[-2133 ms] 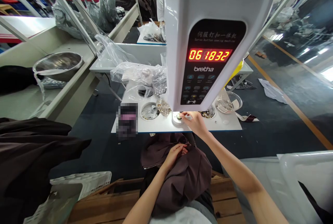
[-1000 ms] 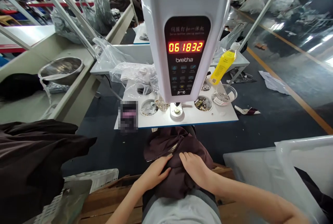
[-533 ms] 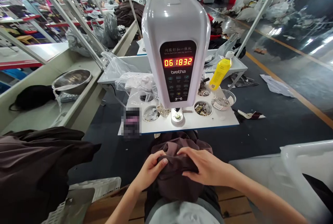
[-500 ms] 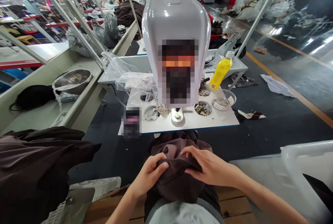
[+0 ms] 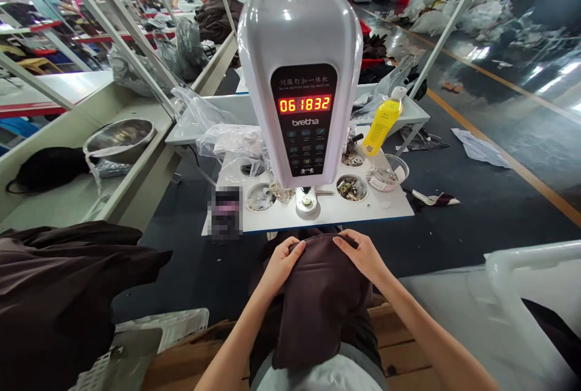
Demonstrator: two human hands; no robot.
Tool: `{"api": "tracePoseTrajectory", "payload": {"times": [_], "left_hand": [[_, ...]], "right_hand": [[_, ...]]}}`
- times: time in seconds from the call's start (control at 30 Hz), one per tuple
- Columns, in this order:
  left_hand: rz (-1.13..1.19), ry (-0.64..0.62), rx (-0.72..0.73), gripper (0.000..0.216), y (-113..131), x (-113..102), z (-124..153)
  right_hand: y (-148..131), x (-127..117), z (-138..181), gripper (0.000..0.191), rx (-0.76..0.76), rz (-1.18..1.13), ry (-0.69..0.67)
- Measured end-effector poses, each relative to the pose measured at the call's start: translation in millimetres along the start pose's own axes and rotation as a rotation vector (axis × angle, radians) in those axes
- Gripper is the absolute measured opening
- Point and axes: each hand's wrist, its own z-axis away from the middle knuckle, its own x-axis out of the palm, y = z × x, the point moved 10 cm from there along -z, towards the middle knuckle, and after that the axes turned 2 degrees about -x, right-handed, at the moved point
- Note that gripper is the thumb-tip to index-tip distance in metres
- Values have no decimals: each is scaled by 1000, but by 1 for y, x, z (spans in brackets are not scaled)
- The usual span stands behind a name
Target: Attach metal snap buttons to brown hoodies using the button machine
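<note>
A dark brown garment (image 5: 324, 294) hangs over my lap, its upper edge stretched between both hands. My left hand (image 5: 284, 262) pinches that edge on the left, thumb on top. On the right, my right hand (image 5: 362, 252) grips the same edge between thumb and fingers. Just beyond them stands a white button attaching machine (image 5: 299, 22) with a lit red number display (image 5: 305, 104). Under its head is a small round lower die (image 5: 307, 202), a short way ahead of the cloth and apart from it.
The white worktop (image 5: 376, 209) has round wells of metal fasteners (image 5: 351, 187). A yellow bottle (image 5: 384, 121) and clear tub (image 5: 387, 174) stand right. Left are a steel bowl (image 5: 120, 137) and a brown garment pile (image 5: 68, 294); a white bin (image 5: 535, 264) is at right.
Both hands have moved forward toward the machine, drawing the bunched garment out into a straight edge. My right hand has closed on the cloth's edge. The view has shifted slightly.
</note>
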Motion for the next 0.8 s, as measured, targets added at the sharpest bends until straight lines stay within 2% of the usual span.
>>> {"api": "tracePoseTrajectory", "payload": {"times": [0.07,0.13,0.2,0.27,0.33,0.5,0.57,0.63,0.67,0.73,0.8], "left_hand": [[107,-121,-50,36,-11,8,3],[198,-259,-70,36,-13,17,14],[204,-340,-50,36,-7,23,24],[117,-315,-16,34,0,23,26],[3,-231,9,31,7,21,24],[-178,-139,84,29,21,29,24],[-269,-80,170,27,29,26,30],[-324,-45,335,22,46,23,43],[-329,-69,444,18,57,24,53],[-320,-182,661,14,78,31,78],[-336,-328,771,18,90,42,98]], "right_hand": [[13,6,-1,33,53,-69,-25],[19,15,4,32,104,-147,-124],[12,23,9,24,84,-143,-247],[-6,22,11,17,-16,-43,-310],[-26,17,11,27,-136,87,-298],[-58,15,13,29,-294,476,-137],[-73,15,19,27,-375,556,-29],[-94,13,33,26,-507,456,50],[-105,12,42,25,-589,353,59],[-130,15,64,21,-784,113,-30],[-153,25,90,18,-998,-103,-231]]}}
